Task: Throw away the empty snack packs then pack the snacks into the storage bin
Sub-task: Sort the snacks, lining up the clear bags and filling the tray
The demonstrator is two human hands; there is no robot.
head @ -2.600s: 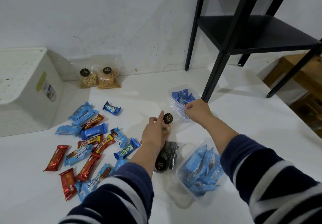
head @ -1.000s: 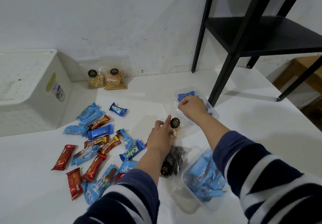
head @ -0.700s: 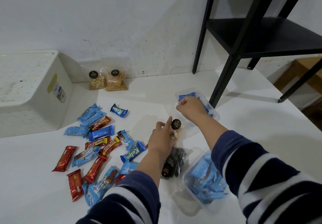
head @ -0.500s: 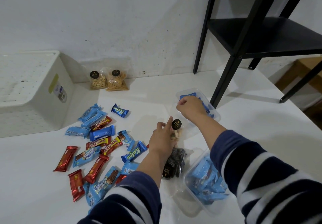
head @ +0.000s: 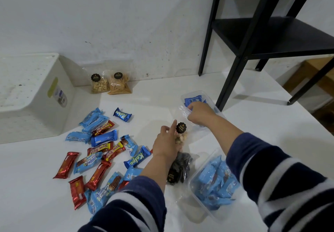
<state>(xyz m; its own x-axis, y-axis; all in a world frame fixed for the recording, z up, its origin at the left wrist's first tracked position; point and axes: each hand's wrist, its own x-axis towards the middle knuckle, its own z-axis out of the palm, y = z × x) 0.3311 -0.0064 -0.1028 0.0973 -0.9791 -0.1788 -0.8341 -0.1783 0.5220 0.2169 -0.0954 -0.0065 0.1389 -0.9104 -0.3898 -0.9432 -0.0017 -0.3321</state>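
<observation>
**Inspector:** Hands first.

**Assistant:** The left hand [head: 167,146] is curled round a clear bag of nuts [head: 181,137] with a black round label, holding it just above the white table [head: 153,105]. The right hand [head: 198,113] pinches crinkled clear plastic [head: 182,110] at the top of that bag (whether it is the bag's own neck, I cannot tell).

**Inspector:** The remaining snacks?

**Assistant:** Red and blue wrapped bars [head: 101,152] lie scattered to the left. A bag of dark biscuits [head: 180,168] lies under the left wrist. A clear tub [head: 202,210] of blue packs sits at near right; a second tub [head: 196,94] is behind the right hand. Two clear bags [head: 110,84] lean on the wall.

**Inspector:** And the storage bin?

**Assistant:** The white bin [head: 32,94] sits at far left, well apart from both hands.
</observation>
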